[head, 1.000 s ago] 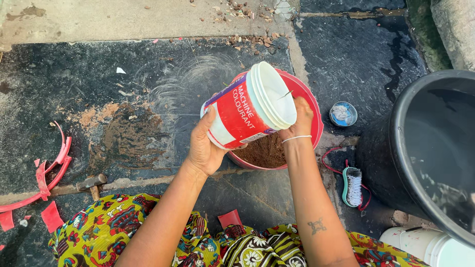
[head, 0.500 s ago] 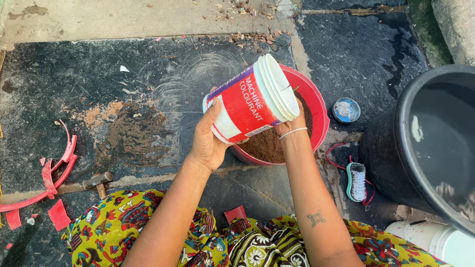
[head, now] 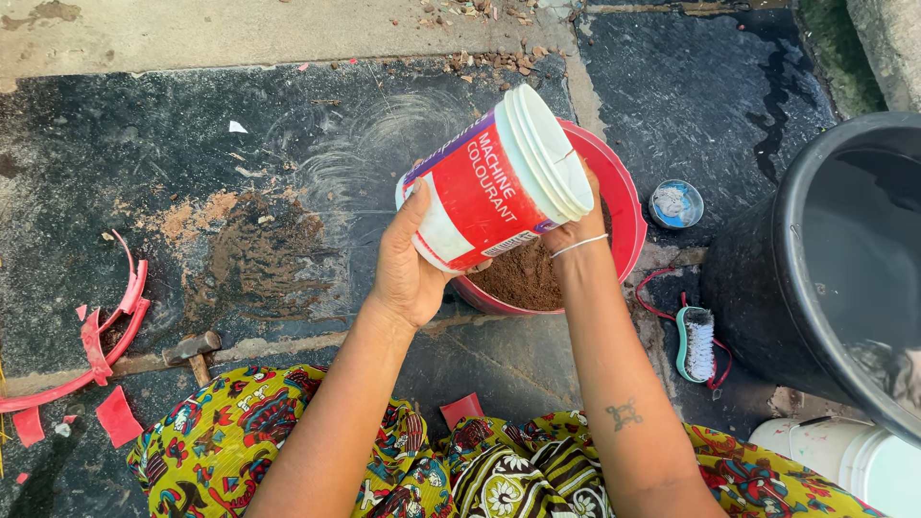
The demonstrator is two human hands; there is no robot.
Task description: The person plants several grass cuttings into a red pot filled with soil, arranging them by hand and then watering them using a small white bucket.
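Observation:
A red and white plastic bucket point(head: 484, 187) is held tilted on its side, mouth to the upper right, over a red basin point(head: 625, 216) that holds brown powder point(head: 523, 273). My left hand point(head: 403, 264) grips the bucket's base from below. At the bucket's rim, my right hand point(head: 580, 225) holds on, partly hidden behind the bucket. A thin white band circles the right wrist.
A big black tub point(head: 844, 259) with water stands at the right. A scrub brush point(head: 697, 342) and a small round tin point(head: 676, 203) lie near the basin. A hammer point(head: 192, 350) and broken red plastic pieces point(head: 91, 336) lie at the left. Brown powder smears the dark stone floor point(head: 249, 254).
Both hands have lifted the bucket a little and tipped it further over the basin. More of the brown powder shows beneath it.

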